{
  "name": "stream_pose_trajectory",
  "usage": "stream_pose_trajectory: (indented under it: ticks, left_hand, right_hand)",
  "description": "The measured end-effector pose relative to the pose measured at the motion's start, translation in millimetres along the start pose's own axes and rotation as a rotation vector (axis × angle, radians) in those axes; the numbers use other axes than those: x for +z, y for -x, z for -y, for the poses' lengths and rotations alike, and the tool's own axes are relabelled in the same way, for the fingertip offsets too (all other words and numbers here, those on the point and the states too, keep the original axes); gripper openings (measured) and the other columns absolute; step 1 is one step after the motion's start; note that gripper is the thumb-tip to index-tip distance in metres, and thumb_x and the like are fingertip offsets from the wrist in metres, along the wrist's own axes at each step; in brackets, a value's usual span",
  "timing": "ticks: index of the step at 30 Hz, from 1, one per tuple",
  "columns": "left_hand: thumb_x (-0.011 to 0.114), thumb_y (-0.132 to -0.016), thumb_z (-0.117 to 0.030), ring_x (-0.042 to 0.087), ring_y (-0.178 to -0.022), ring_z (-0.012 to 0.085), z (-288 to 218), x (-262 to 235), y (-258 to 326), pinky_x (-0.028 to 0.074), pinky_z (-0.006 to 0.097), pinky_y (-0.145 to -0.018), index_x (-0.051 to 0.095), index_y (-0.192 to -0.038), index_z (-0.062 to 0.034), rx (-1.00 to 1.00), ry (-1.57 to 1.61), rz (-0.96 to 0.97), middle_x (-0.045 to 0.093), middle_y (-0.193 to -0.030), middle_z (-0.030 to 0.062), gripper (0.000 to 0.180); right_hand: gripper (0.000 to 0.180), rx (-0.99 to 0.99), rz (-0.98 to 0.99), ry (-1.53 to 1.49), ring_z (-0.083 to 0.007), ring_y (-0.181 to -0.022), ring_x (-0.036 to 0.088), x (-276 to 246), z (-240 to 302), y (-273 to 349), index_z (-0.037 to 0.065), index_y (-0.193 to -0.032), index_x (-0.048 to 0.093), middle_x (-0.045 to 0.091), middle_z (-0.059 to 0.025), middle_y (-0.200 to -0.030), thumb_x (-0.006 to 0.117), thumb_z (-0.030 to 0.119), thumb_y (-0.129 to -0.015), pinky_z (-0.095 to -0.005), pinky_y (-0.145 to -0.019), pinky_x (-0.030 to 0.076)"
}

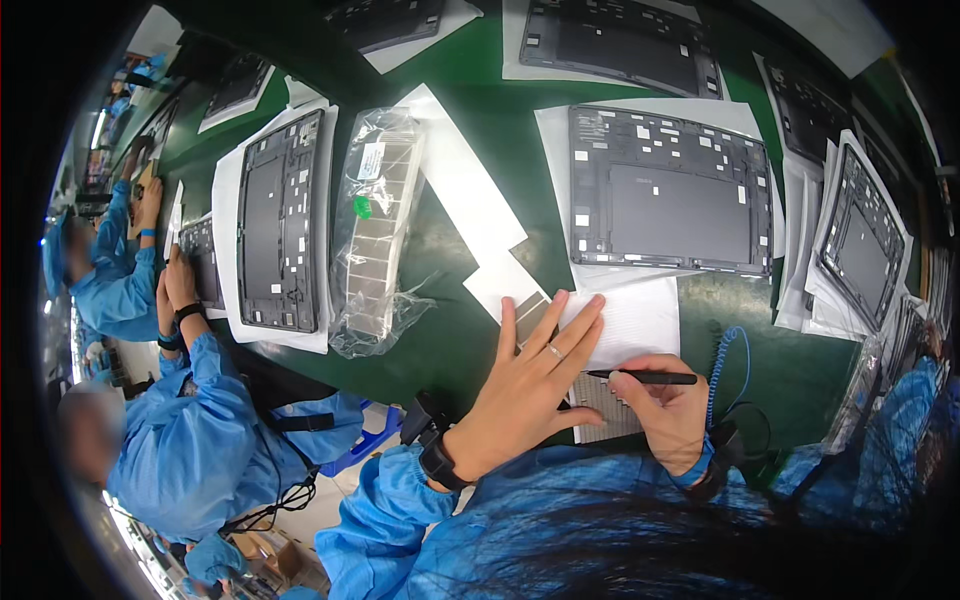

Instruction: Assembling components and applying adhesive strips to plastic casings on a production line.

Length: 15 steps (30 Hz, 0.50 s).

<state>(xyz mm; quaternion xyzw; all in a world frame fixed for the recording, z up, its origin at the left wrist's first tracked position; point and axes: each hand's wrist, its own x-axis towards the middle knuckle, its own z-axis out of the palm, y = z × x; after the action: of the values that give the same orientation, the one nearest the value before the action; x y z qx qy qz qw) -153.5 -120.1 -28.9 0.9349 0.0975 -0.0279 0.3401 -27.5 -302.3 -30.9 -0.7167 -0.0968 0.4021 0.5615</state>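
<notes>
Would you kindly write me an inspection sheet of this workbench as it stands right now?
Surface: green bench top, largely covered.
Job's things: white sheet under the left hand; black tweezers in the right hand, over a gridded sheet.
Clutter: dark device panels on white paper, a clear bag of strips.
Hands: left hand flat, fingers spread; right hand pinching the tweezers.
Cables: blue coiled cord from the right wrist.
Surroundings: co-workers in blue coats on the left.

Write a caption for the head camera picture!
Left hand flat on white sheet, right hand holding black pen.
</notes>
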Motion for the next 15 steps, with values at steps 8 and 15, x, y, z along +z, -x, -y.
stream_pose_trajectory:
  ticks: [8,15]
  left_hand:
    - [0.089,-0.07,-0.046,0.027,-0.16,0.0388,-7.2,-8.0,-2.1,0.015,0.078,-0.123,0.044,-0.159,-0.0003,0.005,-0.044,-0.009,0.031,-0.174,0.0081,0.11]
    - [0.087,-0.079,-0.038,0.048,-0.143,0.0412,-23.8,-32.5,-53.4,0.037,0.057,-0.122,0.048,-0.153,0.003,0.079,0.052,-0.185,0.045,-0.157,0.0193,0.093]
  right_hand:
    - [0.023,0.026,-0.03,-0.04,-0.0174,-0.088,0.075,-4.5,9.8,4.3,-0.006,-0.108,0.074,0.079,-0.0132,-0.099,0.084,0.008,-0.094,-0.0312,-0.08,0.061]
    - [0.024,-0.208,-0.202,-0.021,-0.0205,-0.087,0.078,-24.2,84.1,-108.9,-0.006,-0.109,0.072,0.078,-0.017,-0.095,0.078,0.015,-0.098,-0.0302,-0.08,0.062]
